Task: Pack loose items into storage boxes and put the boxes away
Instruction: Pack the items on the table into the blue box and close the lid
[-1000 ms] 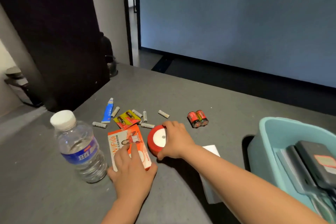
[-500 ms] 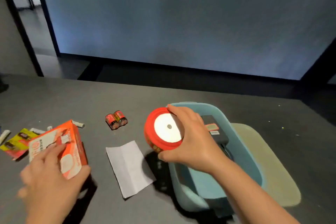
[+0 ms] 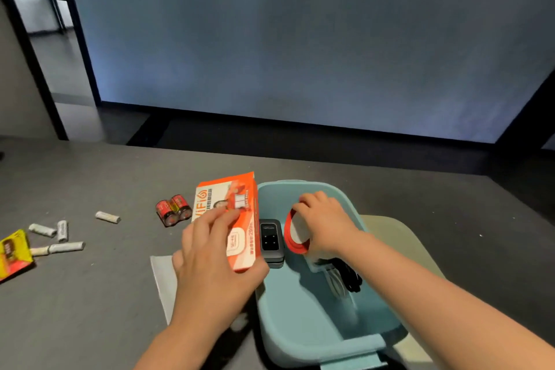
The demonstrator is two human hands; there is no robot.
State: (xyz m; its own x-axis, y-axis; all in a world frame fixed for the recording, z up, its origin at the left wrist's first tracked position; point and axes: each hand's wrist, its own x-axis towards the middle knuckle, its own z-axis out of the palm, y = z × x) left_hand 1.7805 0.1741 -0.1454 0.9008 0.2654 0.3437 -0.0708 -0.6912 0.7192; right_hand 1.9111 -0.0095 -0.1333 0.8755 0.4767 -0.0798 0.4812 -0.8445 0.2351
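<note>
Now, left hand (image 3: 210,261): gripped orange box (image 3: 232,219).
Right hand (image 3: 326,224): held red reel (image 3: 289,233) inside teal bin (image 3: 303,336).
Risk: box could snag the bin's rim.

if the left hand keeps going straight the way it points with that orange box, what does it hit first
Most likely the near-left rim of the teal storage box. The left hand holds the orange box right beside that rim, angled up and right. If the box clears the rim, the dark device inside comes next; depth is unclear.

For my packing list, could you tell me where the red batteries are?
The red batteries lie on the table, left of the orange box.
</note>
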